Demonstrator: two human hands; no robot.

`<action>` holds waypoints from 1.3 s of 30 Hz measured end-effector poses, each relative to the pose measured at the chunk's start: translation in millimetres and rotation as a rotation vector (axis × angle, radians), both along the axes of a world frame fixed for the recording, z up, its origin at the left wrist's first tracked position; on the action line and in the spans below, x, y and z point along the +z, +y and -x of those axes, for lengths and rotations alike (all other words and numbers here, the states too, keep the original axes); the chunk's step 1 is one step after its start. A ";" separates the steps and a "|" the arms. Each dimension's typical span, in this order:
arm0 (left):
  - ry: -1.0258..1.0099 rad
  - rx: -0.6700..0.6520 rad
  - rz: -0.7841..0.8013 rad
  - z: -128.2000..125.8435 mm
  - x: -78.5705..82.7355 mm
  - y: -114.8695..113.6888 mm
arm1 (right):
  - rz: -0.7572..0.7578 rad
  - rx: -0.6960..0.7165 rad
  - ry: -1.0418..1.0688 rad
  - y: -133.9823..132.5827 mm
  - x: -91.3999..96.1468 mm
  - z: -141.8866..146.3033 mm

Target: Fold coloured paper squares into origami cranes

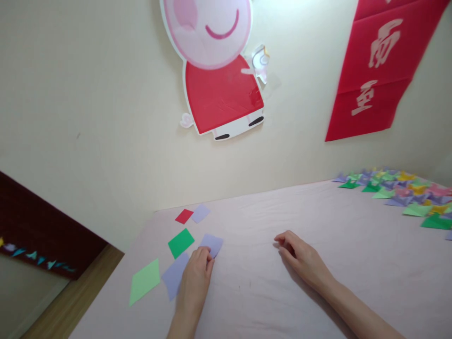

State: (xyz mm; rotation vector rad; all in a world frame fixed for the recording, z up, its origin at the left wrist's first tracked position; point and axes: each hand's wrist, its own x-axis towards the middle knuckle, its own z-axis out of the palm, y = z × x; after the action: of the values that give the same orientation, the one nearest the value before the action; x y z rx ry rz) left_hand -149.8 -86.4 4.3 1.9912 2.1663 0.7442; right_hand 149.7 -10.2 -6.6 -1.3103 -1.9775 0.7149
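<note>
Toward the tabletop's (254,301) left edge, your left hand (198,271) touches a lilac sheet (213,242), though I can't tell if it's pinched; a dragging wrist could shift the neighbouring larger sheet (173,278), while your right hand (300,255) curls loosely, seemingly empty.

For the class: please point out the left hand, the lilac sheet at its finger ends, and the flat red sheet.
Left hand (196,272): head view, on the back of the hand.
Lilac sheet (215,243): head view, on its uncovered part.
Red sheet (184,216): head view, middle of its upper face.
</note>
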 end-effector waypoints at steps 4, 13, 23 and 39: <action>-0.029 0.018 0.042 11.2 2.8 2.9 | 0.018 -0.004 0.000 0.5 -2.0 -0.5; 0.013 0.454 0.275 168.9 53.3 -18.5 | 0.022 -0.012 -0.017 1.0 -2.4 -0.1; -0.052 0.419 0.448 198.3 46.7 -26.1 | 0.032 -0.039 -0.028 0.3 0.2 0.6; -0.045 -0.499 -0.226 -95.9 28.1 37.0 | -0.453 0.211 0.008 -3.9 17.4 -13.8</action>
State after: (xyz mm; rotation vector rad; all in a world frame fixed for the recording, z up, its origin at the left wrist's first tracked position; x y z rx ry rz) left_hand -53.9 -49.4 32.5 2.4500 1.5061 0.9623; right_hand 163.5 -14.1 10.9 -0.8377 -2.1308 0.3317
